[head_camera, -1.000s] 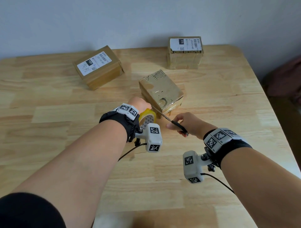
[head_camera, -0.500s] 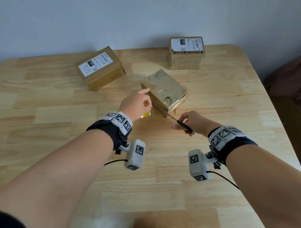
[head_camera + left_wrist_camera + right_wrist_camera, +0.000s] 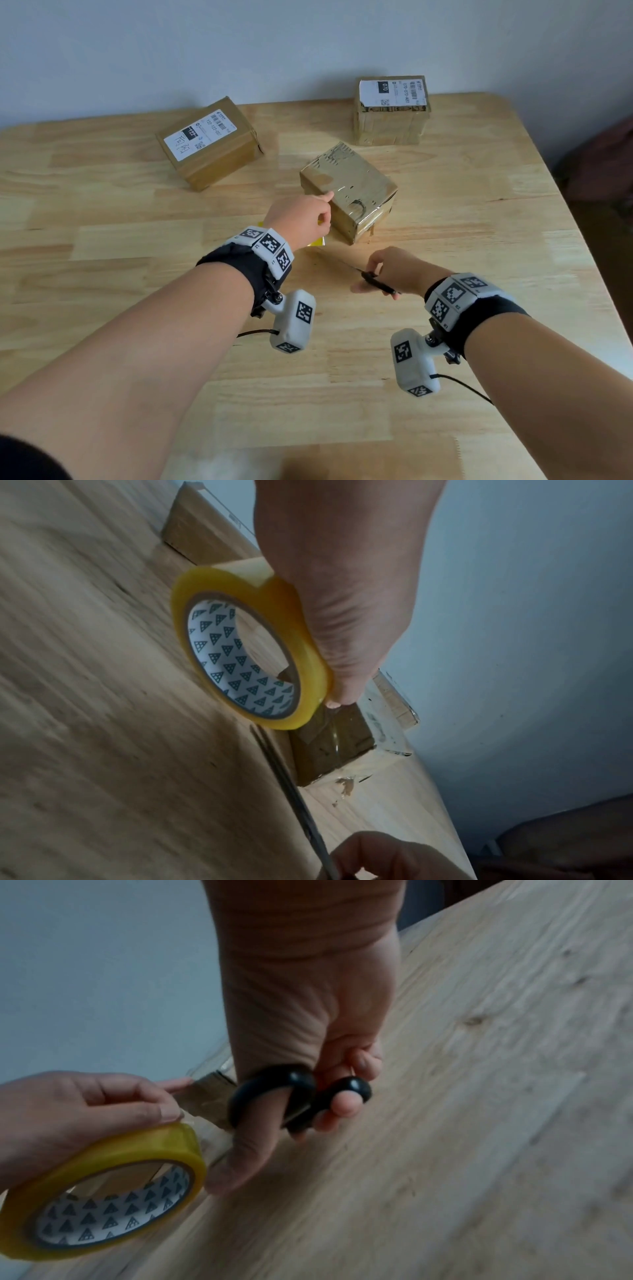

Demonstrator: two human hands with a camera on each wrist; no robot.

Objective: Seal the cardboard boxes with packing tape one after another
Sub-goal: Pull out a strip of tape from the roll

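A taped cardboard box [image 3: 349, 186] stands at the table's middle. My left hand [image 3: 301, 219] holds the yellow tape roll [image 3: 240, 653] [image 3: 103, 1185] just left of that box, its index finger stretched to the box's near corner. In the head view only a yellow sliver of the tape roll [image 3: 317, 241] shows under the hand. My right hand [image 3: 397, 270] grips black-handled scissors [image 3: 376, 282] [image 3: 298, 1096] in front of the box, thumb and a finger through the loops. The blades [image 3: 298, 799] lie low over the table, pointing toward the box.
Two more labelled cardboard boxes stand behind: one at the back left [image 3: 209, 142], one at the back right [image 3: 392, 109]. The wooden table [image 3: 102, 240] ends at the wall behind and at its right edge [image 3: 565, 192]. Small tape scraps [image 3: 346, 785] lie by the middle box.
My left hand carried the tape roll forward and left, up beside the middle box. The right hand drew the scissors back and lowered them toward the table.
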